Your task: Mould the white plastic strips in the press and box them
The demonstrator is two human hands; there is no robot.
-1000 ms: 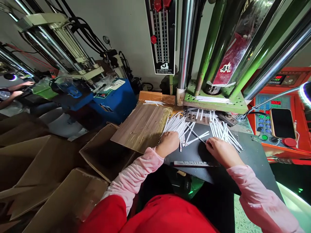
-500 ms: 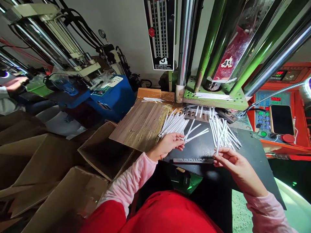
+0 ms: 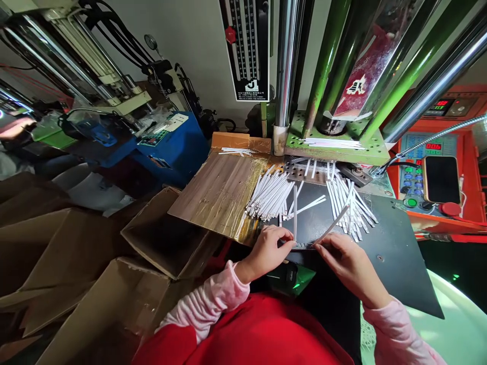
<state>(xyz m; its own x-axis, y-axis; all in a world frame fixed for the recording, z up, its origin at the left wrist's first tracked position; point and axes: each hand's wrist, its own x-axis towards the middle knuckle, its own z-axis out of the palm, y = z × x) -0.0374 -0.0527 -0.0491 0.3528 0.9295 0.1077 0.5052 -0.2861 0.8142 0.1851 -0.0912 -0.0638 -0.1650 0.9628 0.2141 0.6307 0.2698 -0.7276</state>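
Pinching one narrow white strip each, the left hand (image 3: 268, 251) and right hand (image 3: 352, 263) now meet near the slotted bar (image 3: 304, 246) at the black tabletop's (image 3: 397, 248) front edge, whereas a half second ago the left was up by the left strip pile (image 3: 271, 195). Left strip (image 3: 295, 213) points away from the body, right strip (image 3: 335, 224) slants toward the right strip pile (image 3: 348, 205). Count: two hands, two held strips, one bar, two piles beyond the hands, strips in them too overlapped to count, one smartphone (image 3: 442, 179).

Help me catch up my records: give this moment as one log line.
left hand: holds white strip | right hand: holds another strip | left pile, right pile: beyond hands | phone: at control panel
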